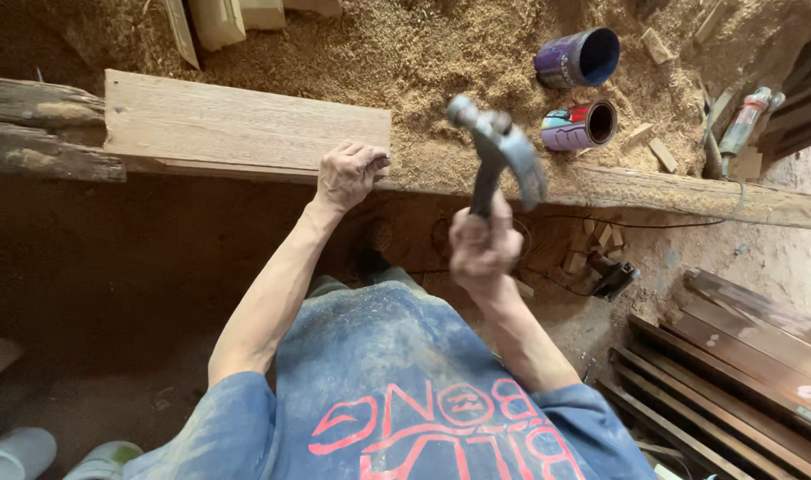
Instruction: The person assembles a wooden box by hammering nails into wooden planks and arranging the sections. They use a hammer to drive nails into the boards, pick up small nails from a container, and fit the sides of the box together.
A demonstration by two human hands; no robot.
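The right hand (483,247) is clenched around the handle of a claw hammer (499,156), whose grey metal head is raised and blurred above the near edge of the worktop (690,191), a rough timber beam covered in sawdust. To the left of the hammer, the left hand (347,173) rests on the right end of a pale wooden board (236,124) that lies flat along the worktop; its fingers (370,158) are pinched together at the board's near right corner, and whether they hold something small there cannot be told. Beyond the hammer head, two open cans lie on their sides in the sawdust: a purple can (579,58) farther off and a patterned can (581,124) just right of the hammer head. Farther right of the cans, a tube-shaped cartridge (745,120) lies near the worktop's edge. Below the hammer, on the ground to its right, dark planks (734,356) are stacked side by side.
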